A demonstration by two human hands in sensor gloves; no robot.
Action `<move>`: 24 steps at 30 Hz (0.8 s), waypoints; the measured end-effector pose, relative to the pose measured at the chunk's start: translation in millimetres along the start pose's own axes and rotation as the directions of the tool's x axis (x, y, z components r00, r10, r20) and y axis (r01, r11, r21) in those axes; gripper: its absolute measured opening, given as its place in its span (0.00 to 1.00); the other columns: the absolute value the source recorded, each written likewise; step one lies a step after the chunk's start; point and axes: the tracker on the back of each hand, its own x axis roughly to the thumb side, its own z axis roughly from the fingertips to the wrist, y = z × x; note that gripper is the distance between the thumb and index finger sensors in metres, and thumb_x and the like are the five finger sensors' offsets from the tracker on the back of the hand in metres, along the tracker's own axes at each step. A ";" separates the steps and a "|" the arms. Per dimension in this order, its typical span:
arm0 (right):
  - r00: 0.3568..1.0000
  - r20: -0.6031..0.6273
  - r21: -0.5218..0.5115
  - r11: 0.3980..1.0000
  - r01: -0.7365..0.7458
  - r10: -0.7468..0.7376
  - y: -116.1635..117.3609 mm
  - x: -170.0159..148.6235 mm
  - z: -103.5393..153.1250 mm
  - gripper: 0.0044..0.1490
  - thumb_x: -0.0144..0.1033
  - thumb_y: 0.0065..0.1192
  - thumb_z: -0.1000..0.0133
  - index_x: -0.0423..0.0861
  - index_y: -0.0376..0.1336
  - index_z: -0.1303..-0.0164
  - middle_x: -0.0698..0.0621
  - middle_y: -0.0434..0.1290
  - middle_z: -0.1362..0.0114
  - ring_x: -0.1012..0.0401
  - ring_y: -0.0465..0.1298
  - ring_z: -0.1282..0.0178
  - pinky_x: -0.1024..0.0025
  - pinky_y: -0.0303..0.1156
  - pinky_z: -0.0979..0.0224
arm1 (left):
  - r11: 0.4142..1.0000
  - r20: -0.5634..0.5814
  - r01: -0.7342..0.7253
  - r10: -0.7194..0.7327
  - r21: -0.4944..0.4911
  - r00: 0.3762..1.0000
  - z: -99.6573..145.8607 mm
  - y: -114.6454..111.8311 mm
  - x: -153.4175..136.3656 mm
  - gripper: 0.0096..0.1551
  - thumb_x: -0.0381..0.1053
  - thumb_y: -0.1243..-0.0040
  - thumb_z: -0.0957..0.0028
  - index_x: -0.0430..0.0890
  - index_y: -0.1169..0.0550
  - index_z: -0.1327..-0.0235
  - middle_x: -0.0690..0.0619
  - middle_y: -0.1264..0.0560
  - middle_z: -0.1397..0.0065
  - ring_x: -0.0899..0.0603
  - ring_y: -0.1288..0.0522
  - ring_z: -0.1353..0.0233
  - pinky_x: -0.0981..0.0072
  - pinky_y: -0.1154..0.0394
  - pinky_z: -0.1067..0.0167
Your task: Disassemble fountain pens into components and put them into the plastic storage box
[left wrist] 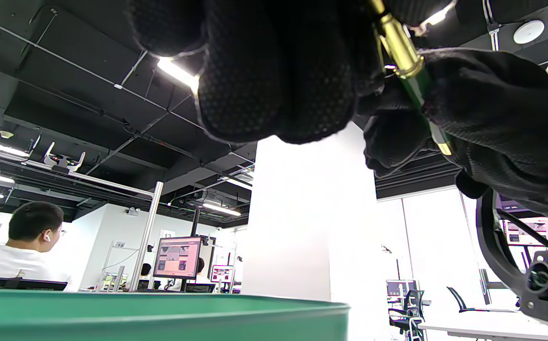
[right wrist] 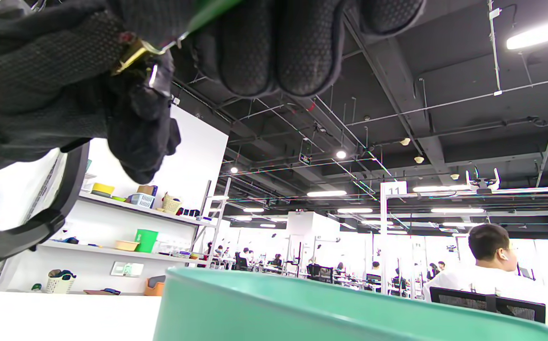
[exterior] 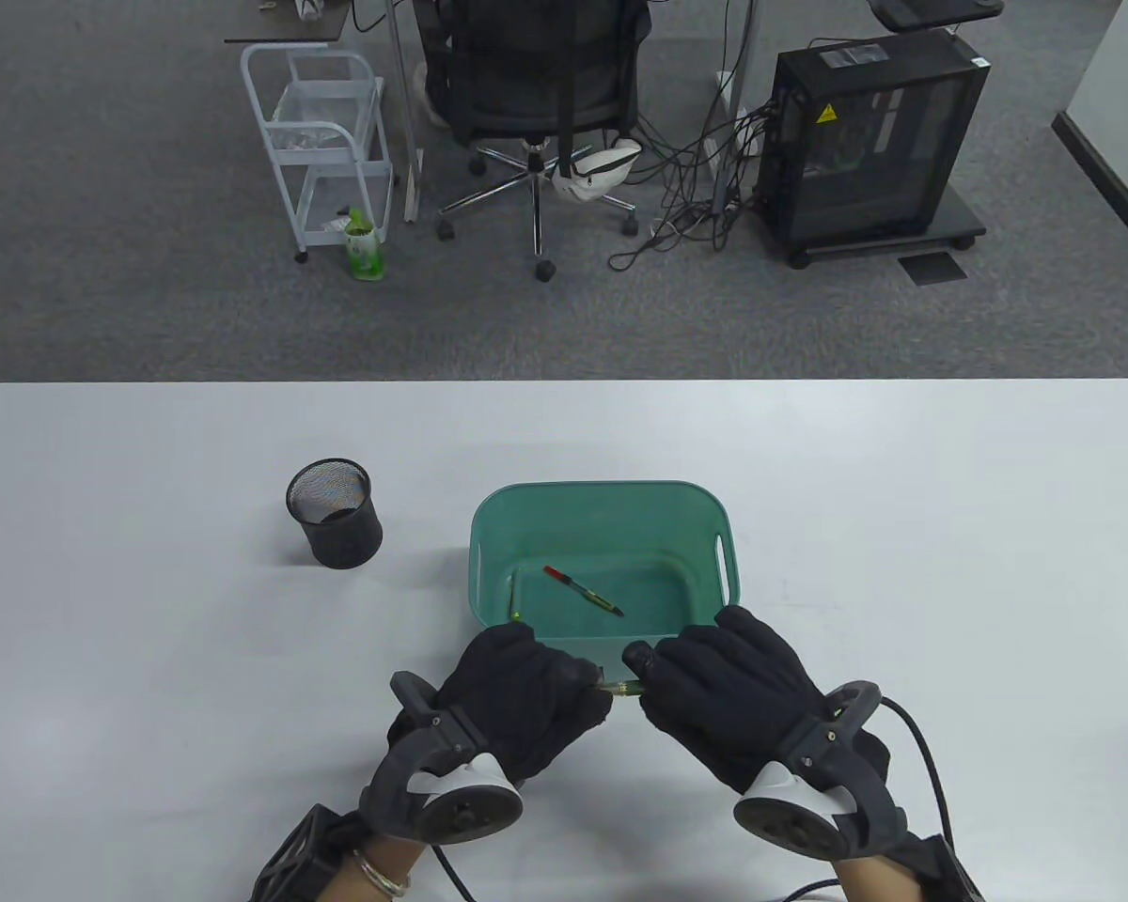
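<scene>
Green and gold is all I can make out of the pen (exterior: 623, 689), a short stretch of barrel showing between my two gloved hands just in front of the near wall of the teal storage box (exterior: 726, 526). My left hand (exterior: 517, 700) has its fingers curled round one end and my right hand (exterior: 728, 700) is wrapped round the other, so both are holding the same pen, gripped close together. In the left wrist view a gold ring sits where the green barrel meets the part hidden in my left fist, which I take to be the joint I am working on; I cannot tell whether it has started to separate.

I judge this to be the pulling or unscrewing step. To do it well I would keep one hand as a steady anchor and let the other do the twisting, keeping both halves in a straight line so the joint does not bind or bend. Keeping the grips close to the joint gives better control. I would also hold the pen over the box, not the table (exterior: 150, 658), so a loose piece drops inside.

One pen part (exterior: 583, 591), red at one end and dark at the other, already lies on the box floor, with a thin greenish piece (exterior: 515, 594) by the left wall. A black mesh cup (exterior: 334, 514) stands well apart to the left.
</scene>
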 end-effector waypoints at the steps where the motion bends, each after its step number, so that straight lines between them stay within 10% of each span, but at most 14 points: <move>1: 1.000 0.001 0.000 1.000 -0.001 0.001 0.1 0.3 0.1 0.28 0.54 0.56 0.40 0.58 0.71 0.32 0.62 0.76 0.35 0.63 0.76 0.32 0.53 0.63 0.18 | 1.000 -0.001 0.000 0.000 0.001 1.000 0.0 -0.1 -0.2 0.28 0.60 0.58 0.29 0.43 0.16 0.52 0.52 0.11 0.54 0.47 0.14 0.53 0.49 0.27 0.33; 14: 1.000 -0.017 0.007 1.000 -0.022 0.022 2.7 -0.3 -0.3 0.28 0.54 0.56 0.40 0.58 0.71 0.32 0.61 0.76 0.35 0.63 0.76 0.32 0.53 0.63 0.18 | 1.000 -0.019 -0.005 0.004 -0.005 1.000 1.5 1.4 -3.5 0.33 0.66 0.49 0.32 0.45 0.26 0.26 0.48 0.17 0.34 0.44 0.18 0.38 0.45 0.32 0.27; 24: 0.999 -0.021 0.007 1.000 -0.028 0.028 3.7 -0.4 -0.7 0.28 0.54 0.56 0.40 0.58 0.71 0.32 0.61 0.76 0.35 0.63 0.76 0.32 0.52 0.63 0.18 | 1.000 -0.021 0.016 -0.016 -0.014 1.000 1.3 1.1 -2.8 0.27 0.62 0.42 0.33 0.46 0.25 0.32 0.51 0.18 0.35 0.46 0.18 0.38 0.47 0.32 0.26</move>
